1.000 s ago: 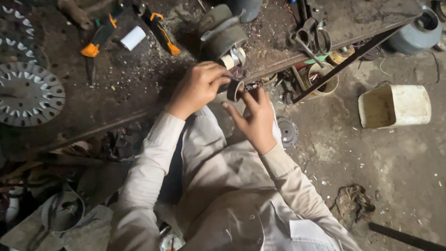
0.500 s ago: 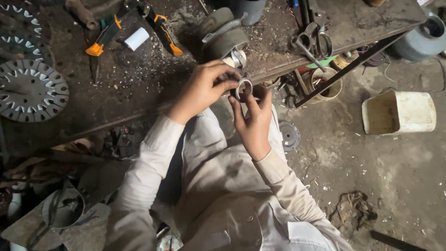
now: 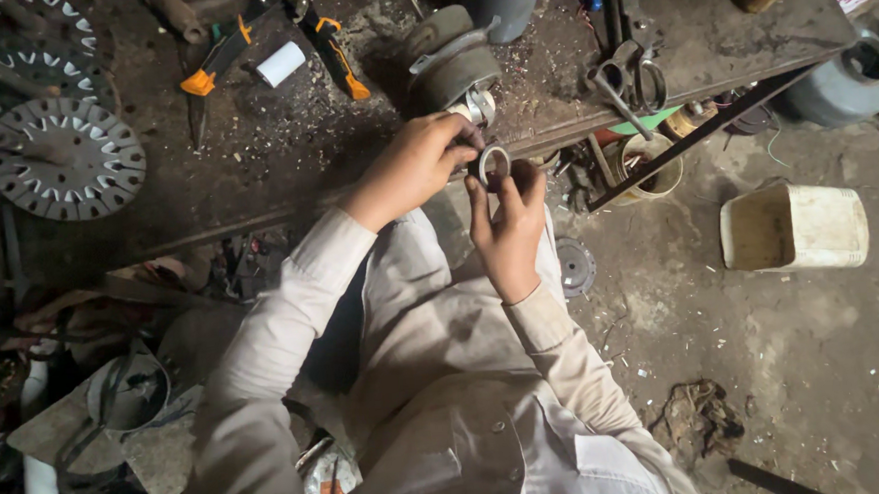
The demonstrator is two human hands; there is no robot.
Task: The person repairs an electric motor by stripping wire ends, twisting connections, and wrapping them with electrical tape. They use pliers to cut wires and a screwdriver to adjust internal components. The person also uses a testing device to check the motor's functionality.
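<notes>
A dark, grimy counter [image 3: 258,156] is running across the upper part of the frame, its metal front edge slanting up toward the upper right. Below it, a dusty concrete floor [image 3: 810,359] is filling the right side and catching most of the dim light. A pale plastic tub [image 3: 794,227] is sitting on the floor at centre right, and a crumpled rag [image 3: 702,418] is lying at lower right. Shadowed scrap is crowding the lower left.

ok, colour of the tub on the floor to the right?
Off-white, dirty cream plastic tub, grimy inside. Clearest in the head view, at right.
</notes>
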